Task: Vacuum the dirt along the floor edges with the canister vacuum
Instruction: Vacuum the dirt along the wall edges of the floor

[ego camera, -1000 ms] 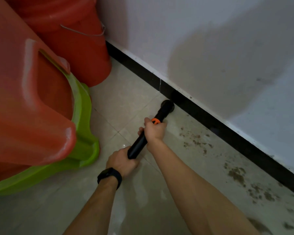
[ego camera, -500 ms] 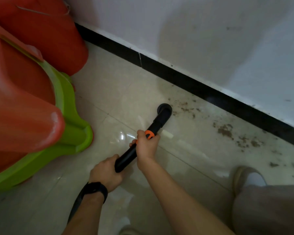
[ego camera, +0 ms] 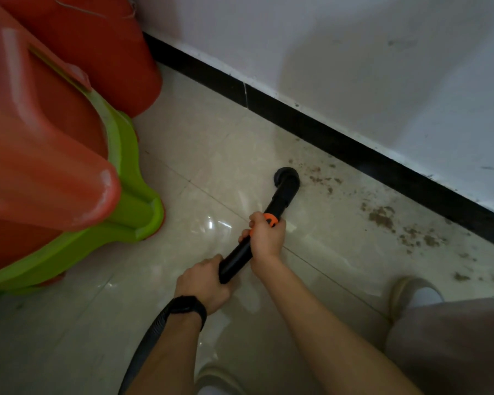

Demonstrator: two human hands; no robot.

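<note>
Gripping the wand (ego camera: 237, 256), left hand (ego camera: 203, 283) and right hand (ego camera: 265, 238) are drawing its nozzle (ego camera: 287, 179) off the skirting (ego camera: 325, 138) toward remaining dirt (ego camera: 380, 218).

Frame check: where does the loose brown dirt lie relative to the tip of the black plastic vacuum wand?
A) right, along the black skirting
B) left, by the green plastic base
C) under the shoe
A: the loose brown dirt is scattered right of the black plastic vacuum wand, beside the black skirting.
</note>
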